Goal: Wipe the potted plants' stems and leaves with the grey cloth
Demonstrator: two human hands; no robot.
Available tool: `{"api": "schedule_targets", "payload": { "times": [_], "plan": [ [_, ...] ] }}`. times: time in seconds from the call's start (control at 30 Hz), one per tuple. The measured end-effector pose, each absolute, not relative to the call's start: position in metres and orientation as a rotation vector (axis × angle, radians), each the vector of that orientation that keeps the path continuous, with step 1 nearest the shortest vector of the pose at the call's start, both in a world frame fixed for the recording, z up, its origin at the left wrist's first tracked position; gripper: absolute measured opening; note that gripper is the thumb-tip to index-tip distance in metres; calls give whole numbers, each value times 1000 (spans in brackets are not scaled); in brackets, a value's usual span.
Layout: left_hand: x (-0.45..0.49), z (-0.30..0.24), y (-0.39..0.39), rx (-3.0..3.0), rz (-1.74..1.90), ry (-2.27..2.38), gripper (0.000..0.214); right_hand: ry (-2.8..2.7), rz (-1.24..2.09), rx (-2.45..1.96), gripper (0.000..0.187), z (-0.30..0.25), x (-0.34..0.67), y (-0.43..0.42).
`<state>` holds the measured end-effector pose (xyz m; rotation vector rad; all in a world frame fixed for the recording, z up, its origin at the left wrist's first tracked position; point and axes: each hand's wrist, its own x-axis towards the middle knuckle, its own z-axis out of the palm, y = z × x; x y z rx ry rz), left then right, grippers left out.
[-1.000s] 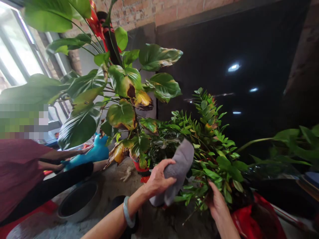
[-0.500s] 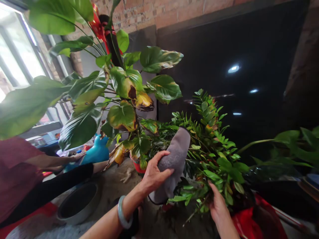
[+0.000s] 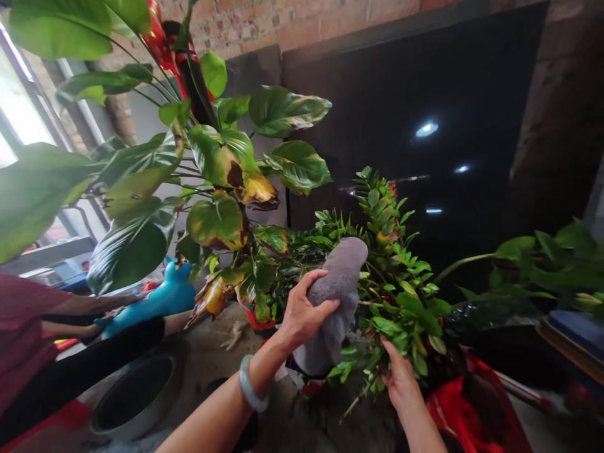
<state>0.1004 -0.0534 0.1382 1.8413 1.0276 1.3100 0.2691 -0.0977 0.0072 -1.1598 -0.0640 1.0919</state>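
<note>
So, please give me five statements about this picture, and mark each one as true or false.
1. The left hand holds a grey cloth. True.
2. A bracelet is on the right wrist. False: the pale bracelet is on the left wrist.
3. The right hand is at the bushy green plant. True.
4. A basin stands at the picture's right edge. False: the round basin is on the left side.
5. The big-leaved plant has some yellow and brown patches. True.

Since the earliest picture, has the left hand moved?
Yes: against the black panel, the left hand, gripping the grey cloth, has shifted right and upward in view.
</note>
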Motion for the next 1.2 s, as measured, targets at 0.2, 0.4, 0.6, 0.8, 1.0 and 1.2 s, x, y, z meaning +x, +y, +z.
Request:
{"api": "schedule_targets", "payload": {
  "times": [0.2, 0.4, 0.6, 0.8, 1.0, 1.2],
  "plan": [
    [97, 108, -73, 2184, 635, 906, 49, -97, 1080, -1148, 36, 0, 272, -100],
    [76, 128, -77, 2233, 660, 962, 47, -102, 1074, -1156, 34, 3, 276, -104],
    [140, 148, -66, 2035, 1151, 842, 49, -123, 1094, -1178, 36, 6, 272, -99],
    [127, 119, -81, 2393, 574, 748, 49, -154, 1051, -1131, 28, -8, 277, -103],
    [77, 132, -84, 2201, 801, 1187, 46, -170, 1083, -1162, 36, -1, 280, -107],
    [106, 144, -67, 2094, 1304, 1076, 47, -154, 1084, -1061, 42, 17, 271, -105]
  ]
}}
